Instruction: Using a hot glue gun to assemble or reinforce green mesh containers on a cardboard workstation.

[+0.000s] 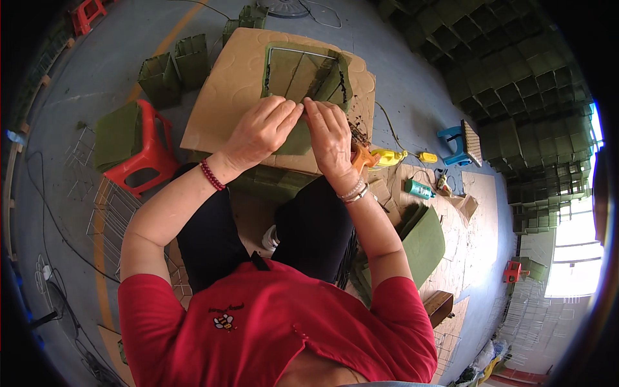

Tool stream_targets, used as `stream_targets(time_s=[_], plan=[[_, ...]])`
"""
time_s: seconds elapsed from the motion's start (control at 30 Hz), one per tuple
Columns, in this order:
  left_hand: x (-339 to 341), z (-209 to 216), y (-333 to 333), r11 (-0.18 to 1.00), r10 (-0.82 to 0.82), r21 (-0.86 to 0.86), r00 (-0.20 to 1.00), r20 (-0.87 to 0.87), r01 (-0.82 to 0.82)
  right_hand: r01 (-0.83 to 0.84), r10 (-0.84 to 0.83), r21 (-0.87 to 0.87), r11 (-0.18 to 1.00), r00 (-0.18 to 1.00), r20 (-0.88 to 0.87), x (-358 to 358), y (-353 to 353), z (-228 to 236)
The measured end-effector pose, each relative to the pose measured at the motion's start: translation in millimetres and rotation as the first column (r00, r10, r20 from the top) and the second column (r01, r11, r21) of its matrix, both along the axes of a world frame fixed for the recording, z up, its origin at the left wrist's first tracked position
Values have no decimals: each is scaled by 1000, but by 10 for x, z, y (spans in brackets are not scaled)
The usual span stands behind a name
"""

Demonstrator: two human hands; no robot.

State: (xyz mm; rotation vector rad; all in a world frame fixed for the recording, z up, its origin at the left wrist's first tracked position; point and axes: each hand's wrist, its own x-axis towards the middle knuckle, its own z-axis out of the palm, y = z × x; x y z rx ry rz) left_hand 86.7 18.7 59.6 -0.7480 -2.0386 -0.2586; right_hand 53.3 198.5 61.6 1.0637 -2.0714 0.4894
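A green felt-lined wire box lies on a tan cardboard work surface in front of me. My left hand and my right hand meet at the box's near edge, both pinching the green felt flap there. A red bead bracelet is on my left wrist and silver bangles are on my right. An orange tool lies just right of my right hand, partly hidden by it.
A red plastic stool with green felt sheets stands to the left. Finished green boxes sit behind it, and many more are stacked at the right. Bare wire frames, a blue stool, a green can and felt sheets lie around.
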Motion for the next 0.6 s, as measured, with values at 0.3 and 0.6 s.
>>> stream_targets(time_s=[0.3,0.6], plan=[[-277,305,-52,990,-141,46,894,426,134,-76,66,36,996,971,230,-102,71,185],[-294,606,-276,955,-262,178,957,125,238,-146,134,50,988,973,190,-23,60,365]])
